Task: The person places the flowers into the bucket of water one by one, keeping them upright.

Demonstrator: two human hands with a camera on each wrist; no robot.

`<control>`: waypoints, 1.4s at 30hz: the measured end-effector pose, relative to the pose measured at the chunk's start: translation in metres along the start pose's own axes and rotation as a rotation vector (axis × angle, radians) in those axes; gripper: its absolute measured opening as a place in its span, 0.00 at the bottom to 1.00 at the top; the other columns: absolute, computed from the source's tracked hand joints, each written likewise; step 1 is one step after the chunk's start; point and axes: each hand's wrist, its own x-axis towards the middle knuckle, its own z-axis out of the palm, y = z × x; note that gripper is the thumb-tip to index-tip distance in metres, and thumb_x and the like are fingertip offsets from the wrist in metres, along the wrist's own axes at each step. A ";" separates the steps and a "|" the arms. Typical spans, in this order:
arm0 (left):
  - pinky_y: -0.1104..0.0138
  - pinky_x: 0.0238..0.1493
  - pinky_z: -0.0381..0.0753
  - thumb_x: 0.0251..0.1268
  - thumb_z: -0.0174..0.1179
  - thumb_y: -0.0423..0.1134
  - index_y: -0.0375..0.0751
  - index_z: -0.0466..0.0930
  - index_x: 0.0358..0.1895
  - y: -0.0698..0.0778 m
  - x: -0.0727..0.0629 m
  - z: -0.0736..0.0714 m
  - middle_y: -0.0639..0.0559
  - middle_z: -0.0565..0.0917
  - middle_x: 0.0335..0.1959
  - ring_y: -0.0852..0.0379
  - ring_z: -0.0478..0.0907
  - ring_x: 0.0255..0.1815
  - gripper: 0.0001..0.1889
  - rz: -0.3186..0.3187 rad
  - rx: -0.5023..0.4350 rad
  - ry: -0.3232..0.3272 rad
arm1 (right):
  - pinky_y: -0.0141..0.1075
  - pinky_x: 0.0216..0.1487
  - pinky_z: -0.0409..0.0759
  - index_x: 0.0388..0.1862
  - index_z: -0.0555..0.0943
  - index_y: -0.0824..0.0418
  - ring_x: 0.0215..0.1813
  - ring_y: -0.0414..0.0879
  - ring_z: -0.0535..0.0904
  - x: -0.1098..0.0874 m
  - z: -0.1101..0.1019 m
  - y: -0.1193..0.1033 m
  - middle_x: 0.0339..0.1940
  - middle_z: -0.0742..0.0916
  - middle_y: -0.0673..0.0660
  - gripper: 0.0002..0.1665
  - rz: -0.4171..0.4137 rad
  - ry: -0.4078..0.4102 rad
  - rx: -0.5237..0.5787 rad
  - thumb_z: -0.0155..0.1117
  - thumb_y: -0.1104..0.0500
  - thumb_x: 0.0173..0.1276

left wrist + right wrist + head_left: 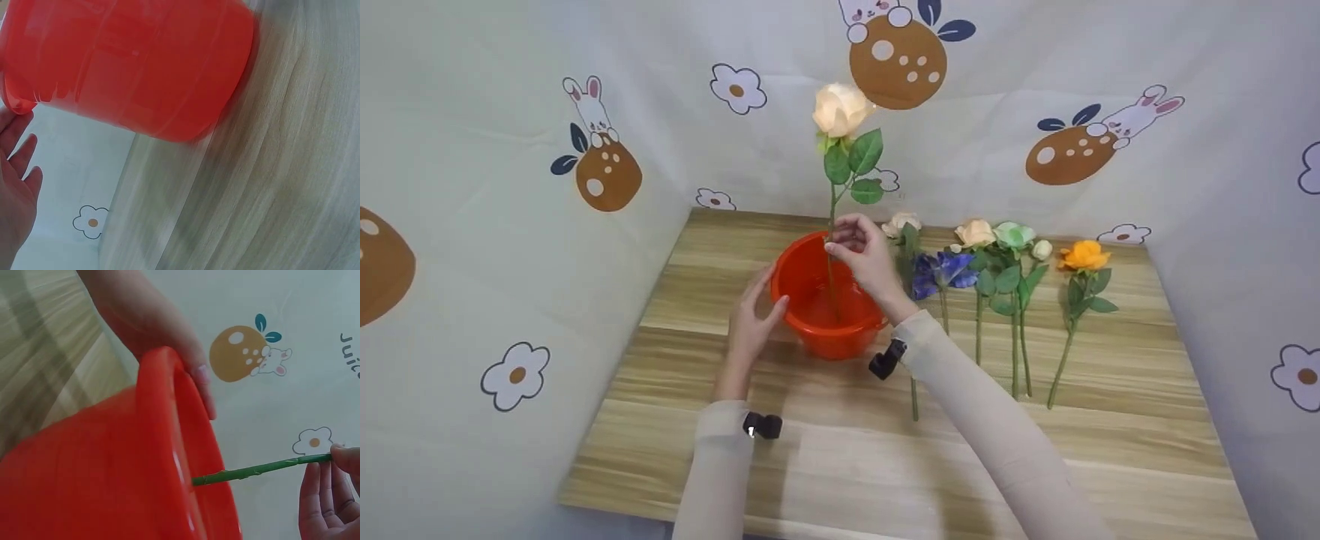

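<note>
My right hand (868, 261) pinches the green stem of a cream rose (840, 111) between thumb and fingertips. The rose stands upright above a red bucket (838, 341), its leaves just under the bloom. In the right wrist view, the lower stem (259, 469) reaches into the bucket's mouth; whether it touches the bottom is hidden. At the bucket's left side is my left hand (750, 315), with fingers extended along the outside and the thumb by the rim. The left wrist view has its fingertips touching beneath the rim, fingers nearly straight.
Right of the bucket, several artificial flowers lie on the wooden table (840, 465): a pale rose (901, 224), a purple-blue flower (945, 271), a peach one (975, 232), a green one (1015, 235) and an orange one (1085, 256). A patterned cloth (660, 45) hangs behind.
</note>
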 end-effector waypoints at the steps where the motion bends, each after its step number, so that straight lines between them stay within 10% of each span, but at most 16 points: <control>1: 0.52 0.80 0.60 0.68 0.63 0.42 0.45 0.71 0.71 0.000 0.000 0.000 0.45 0.73 0.72 0.48 0.66 0.76 0.29 -0.001 0.004 0.002 | 0.27 0.44 0.84 0.51 0.77 0.71 0.39 0.38 0.81 0.000 0.002 0.003 0.38 0.86 0.59 0.17 0.005 -0.003 0.000 0.67 0.73 0.62; 42: 0.48 0.80 0.57 0.69 0.62 0.43 0.48 0.70 0.72 0.005 -0.003 0.000 0.41 0.70 0.74 0.47 0.62 0.78 0.29 -0.041 -0.008 -0.001 | 0.40 0.55 0.87 0.51 0.79 0.62 0.49 0.51 0.86 0.000 0.019 0.046 0.48 0.88 0.61 0.14 0.436 -0.259 -0.290 0.64 0.70 0.67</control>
